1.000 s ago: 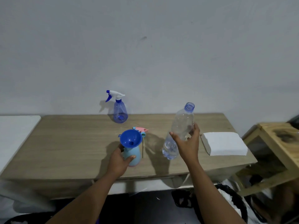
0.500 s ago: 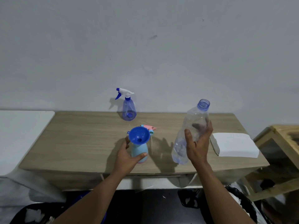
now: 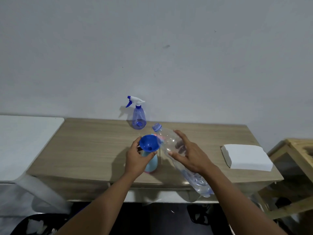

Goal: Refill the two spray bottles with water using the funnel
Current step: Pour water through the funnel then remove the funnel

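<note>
Left hand (image 3: pixel 135 158) grips the spray bottle (image 3: pixel 151 164), right hand (image 3: pixel 191 158) the tilted water bottle (image 3: pixel 169 141) — mouth looks past the funnel (image 3: pixel 149 145), we risk spilling.

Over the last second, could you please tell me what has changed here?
The right hand has tipped the clear water bottle from upright to slanting, mouth leaning left toward the blue funnel. The left hand still holds the light blue spray bottle; the far spray bottle and white napkins stayed put.

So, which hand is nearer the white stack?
Right. The right hand, gripping the clear bottle, is left of the white stack; the left hand holds the pale bottle farther left.
</note>
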`<action>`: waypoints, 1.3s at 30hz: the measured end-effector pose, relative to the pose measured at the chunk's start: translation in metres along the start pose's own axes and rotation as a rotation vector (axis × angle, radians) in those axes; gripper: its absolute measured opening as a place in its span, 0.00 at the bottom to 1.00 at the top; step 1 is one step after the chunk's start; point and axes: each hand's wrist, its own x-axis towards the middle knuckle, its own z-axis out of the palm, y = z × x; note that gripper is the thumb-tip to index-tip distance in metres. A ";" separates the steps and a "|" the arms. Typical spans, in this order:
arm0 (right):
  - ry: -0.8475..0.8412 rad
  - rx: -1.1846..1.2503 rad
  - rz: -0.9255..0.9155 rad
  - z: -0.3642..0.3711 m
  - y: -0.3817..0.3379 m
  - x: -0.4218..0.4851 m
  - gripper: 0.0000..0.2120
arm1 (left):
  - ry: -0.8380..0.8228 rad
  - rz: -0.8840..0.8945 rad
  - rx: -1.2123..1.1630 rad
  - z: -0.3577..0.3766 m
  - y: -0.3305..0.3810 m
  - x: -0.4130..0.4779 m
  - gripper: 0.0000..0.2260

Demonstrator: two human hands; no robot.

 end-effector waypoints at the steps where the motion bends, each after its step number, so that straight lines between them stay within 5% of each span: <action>1: -0.028 -0.042 -0.004 -0.001 0.000 0.001 0.39 | -0.004 0.003 0.004 0.000 0.000 0.001 0.35; 16: -0.273 -0.341 0.085 -0.031 0.002 0.014 0.39 | -0.001 0.018 0.037 -0.001 0.011 0.002 0.34; 39: -0.385 -0.477 0.089 -0.050 -0.014 0.027 0.37 | -0.024 0.021 0.021 -0.003 0.006 0.004 0.35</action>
